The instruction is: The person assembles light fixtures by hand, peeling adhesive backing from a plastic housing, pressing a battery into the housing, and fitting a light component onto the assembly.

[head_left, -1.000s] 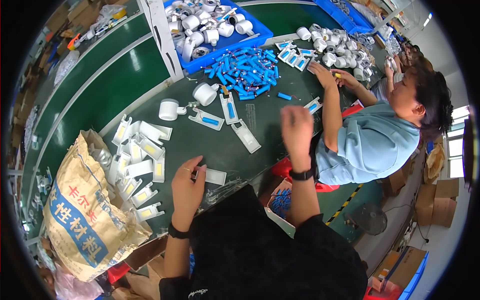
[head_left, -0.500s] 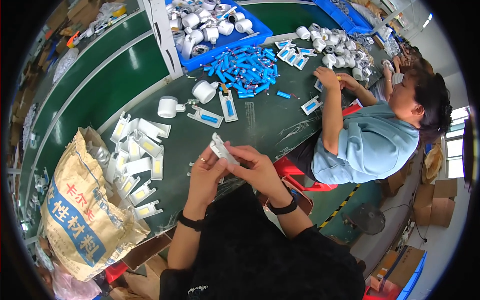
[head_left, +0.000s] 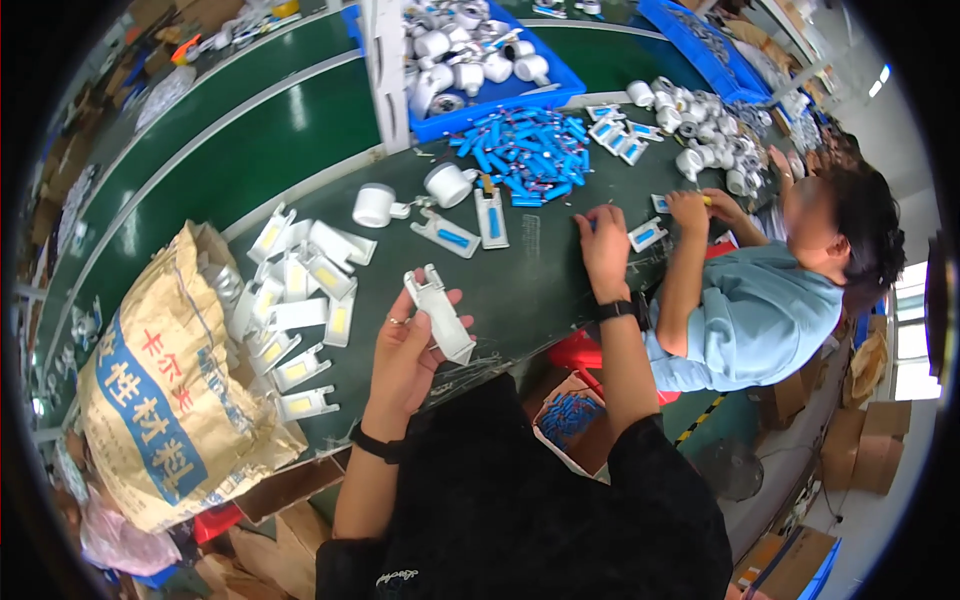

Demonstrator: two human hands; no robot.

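My left hand (head_left: pixel 405 350) is closed around a white plastic housing (head_left: pixel 440 318), long and flat with two prongs at its upper end, tilted above the table's near edge. Out over the table to the right, my right hand (head_left: pixel 604 250) has its fingers bent and somewhat apart, with nothing visible in them. Closest to it lies a white housing with a blue battery (head_left: pixel 647 235). Beyond my hands, two more housings hold blue cells, one angled (head_left: pixel 446 235) and one upright (head_left: pixel 492 220). A heap of blue batteries (head_left: pixel 530 150) lies behind them.
White housings with yellow panels (head_left: pixel 300 313) pile up on the left beside a large paper sack (head_left: pixel 160 390). Two white lamp heads (head_left: pixel 378 205) stand nearby. A blue bin (head_left: pixel 560 90) of white parts sits at the back. A co-worker (head_left: pixel 750 310) works at right.
My right hand has let go of the white housing and moved right and away over the table. My left hand keeps the housing, now turned. The view has shifted slightly.
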